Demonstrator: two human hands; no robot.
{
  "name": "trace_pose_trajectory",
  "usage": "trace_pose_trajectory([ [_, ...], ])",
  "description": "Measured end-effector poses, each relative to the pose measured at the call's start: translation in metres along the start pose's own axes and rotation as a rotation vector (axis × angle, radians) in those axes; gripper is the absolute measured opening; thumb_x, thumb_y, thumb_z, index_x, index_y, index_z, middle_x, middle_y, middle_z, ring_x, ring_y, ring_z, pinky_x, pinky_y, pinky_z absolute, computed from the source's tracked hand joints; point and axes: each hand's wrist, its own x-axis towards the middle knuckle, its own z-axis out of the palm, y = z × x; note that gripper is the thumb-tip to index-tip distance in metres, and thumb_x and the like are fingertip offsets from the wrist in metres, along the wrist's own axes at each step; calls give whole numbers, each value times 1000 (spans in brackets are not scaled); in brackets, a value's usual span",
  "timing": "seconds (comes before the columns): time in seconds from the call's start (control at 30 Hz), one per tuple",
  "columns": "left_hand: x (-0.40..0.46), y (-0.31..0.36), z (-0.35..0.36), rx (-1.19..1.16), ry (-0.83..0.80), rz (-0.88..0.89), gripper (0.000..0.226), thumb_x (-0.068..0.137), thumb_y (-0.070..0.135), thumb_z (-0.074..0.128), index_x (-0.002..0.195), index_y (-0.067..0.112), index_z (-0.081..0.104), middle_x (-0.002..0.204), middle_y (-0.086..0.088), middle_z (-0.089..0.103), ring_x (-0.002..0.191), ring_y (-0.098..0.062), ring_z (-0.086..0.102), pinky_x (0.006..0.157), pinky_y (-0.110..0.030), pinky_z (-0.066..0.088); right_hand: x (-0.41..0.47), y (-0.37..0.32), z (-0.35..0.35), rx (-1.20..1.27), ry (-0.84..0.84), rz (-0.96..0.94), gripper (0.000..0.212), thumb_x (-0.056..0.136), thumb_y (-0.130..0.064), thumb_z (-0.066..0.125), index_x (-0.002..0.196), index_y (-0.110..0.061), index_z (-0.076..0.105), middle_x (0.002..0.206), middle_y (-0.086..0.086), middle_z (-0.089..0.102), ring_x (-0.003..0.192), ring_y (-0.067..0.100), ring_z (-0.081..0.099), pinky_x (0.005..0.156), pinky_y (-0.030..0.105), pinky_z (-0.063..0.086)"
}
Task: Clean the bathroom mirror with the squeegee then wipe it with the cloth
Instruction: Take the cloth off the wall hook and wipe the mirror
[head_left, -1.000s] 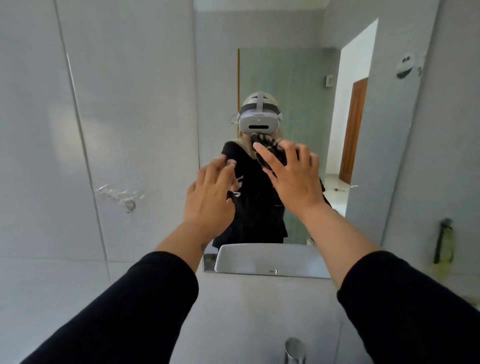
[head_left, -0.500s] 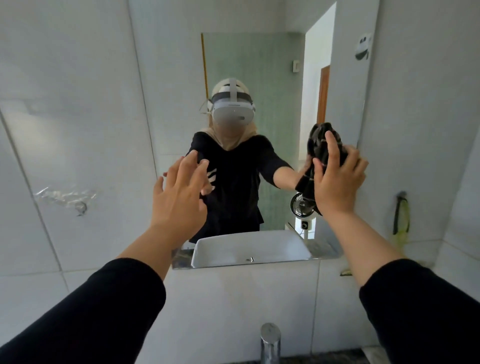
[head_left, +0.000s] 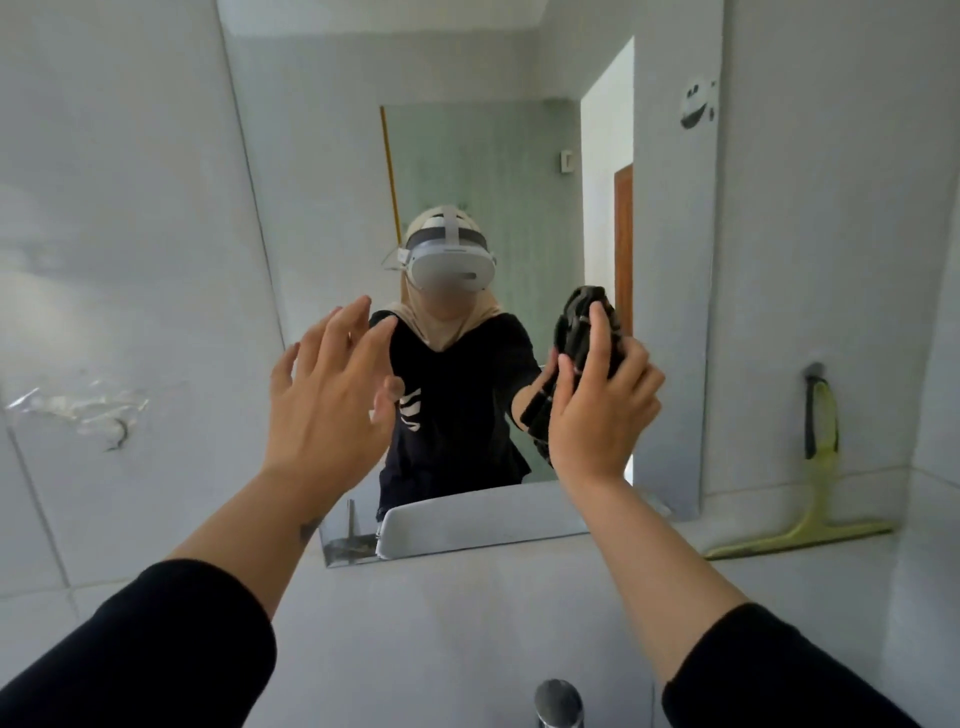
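We stand at the bathroom mirror (head_left: 332, 171), both arms raised toward the glass in black sleeves. Our right hand (head_left: 597, 410) is clenched around a bunched dark cloth (head_left: 584, 319), which it presses against the right-hand part of the mirror, about level with the reflected shoulder. Our left hand (head_left: 324, 402) is released, fingers (head_left: 358, 317) spread and holding nothing, poised in front of the glass near its left edge; whether it touches the surface of the mirror we cannot tell.

The yellow-green squeegee (head_left: 810, 530) is out of our hands: it hangs from a hook (head_left: 813, 370) on the tiled wall (head_left: 831, 208) to the right of the mirror, blade down, well apart from the cloth. From that we judge the squeegee pass finished and the tool put away, and the wiping stage under way.

How much of the glass the cloth has covered we cannot say. The mirror looks largely clear in the middle, where our reflection and the white basin (head_left: 467, 519) read sharply. A dark smudged mark (head_left: 698, 104) sits on the wall by the mirror's upper right corner; whether it lies on the glass is unclear. What seems left is carrying the cloth across the remaining areas, upper and left parts included. A chrome tap (head_left: 558, 701) shows at the bottom edge.
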Motion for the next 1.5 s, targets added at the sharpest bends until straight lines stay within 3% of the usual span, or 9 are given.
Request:
trace_pose_trajectory([
  [0.3, -39, -43, -2, 10, 25, -123, 72, 78, 15, 63, 141, 23, 30, 151, -1, 27, 134, -27, 34, 103, -50, 37, -32, -98, 18, -29, -106, -505, 51, 95, -39, 41, 144, -33, 30, 124, 14, 54, 106, 34, 49, 79, 48, 45],
  [0.4, -62, -54, 6, 1, -8, -219, 75, 81, 18, 61, 145, 18, 23, 152, -2, 25, 136, -25, 31, 106, -48, 36, -51, -118, 24, -56, -152, -637, 60, 91, -35, 53, 146, -31, 28, 127, 14, 51, 108, 37, 52, 83, 50, 43],
  [0.53, -90, -59, 18, -19, -74, -321, 75, 83, 20, 57, 147, 16, 19, 155, -1, 20, 139, -23, 27, 110, -44, 33, -81, -121, 30, -127, -211, -811, 79, 84, -31, 64, 148, -33, 18, 129, 15, 48, 108, 37, 50, 81, 50, 42],
  [0.67, -105, -51, 26, -29, -107, -313, 76, 82, 16, 58, 148, 14, 20, 155, -3, 22, 139, -24, 27, 110, -45, 34, -99, -96, 31, -152, -203, -918, 80, 79, -29, 68, 146, -34, 23, 127, 10, 47, 109, 33, 48, 80, 46, 40],
  [0.83, -111, -28, 37, -32, -132, -222, 82, 79, 15, 61, 148, 23, 18, 155, 4, 19, 138, -21, 26, 111, -48, 32, -92, -51, 27, -151, -162, -855, 70, 85, -32, 65, 145, -36, 28, 125, 7, 46, 105, 30, 46, 78, 42, 35],
  [0.97, -109, -6, 44, -48, -175, -183, 78, 81, 17, 61, 147, 26, 20, 152, 5, 13, 138, -21, 22, 113, -49, 28, -80, -15, 21, -155, -158, -762, 59, 91, -36, 54, 144, -37, 27, 125, 7, 36, 103, 31, 44, 77, 44, 42],
  [1.1, -104, 19, 53, -76, -184, -137, 73, 78, 14, 61, 144, 24, 29, 153, 2, 23, 138, -25, 27, 113, -49, 28, -69, 21, 12, -166, -159, -651, 50, 94, -40, 39, 143, -36, 27, 125, 8, 35, 102, 30, 41, 78, 44, 42],
  [1.3, -109, 47, 73, -42, -167, -88, 74, 77, 14, 61, 144, 22, 31, 154, 2, 20, 146, -23, 15, 115, -52, 19, -57, 77, 0, -160, -124, -440, 49, 94, -38, 43, 141, -32, 28, 124, 14, 41, 100, 31, 37, 75, 46, 44],
  [1.5, -121, 50, 94, -20, -154, -60, 76, 77, 10, 61, 144, 21, 29, 156, -1, 19, 147, -22, 10, 116, -57, 14, -59, 120, -3, -120, -59, -122, 52, 94, -34, 48, 141, -26, 28, 119, 22, 53, 97, 39, 48, 74, 46, 43],
])
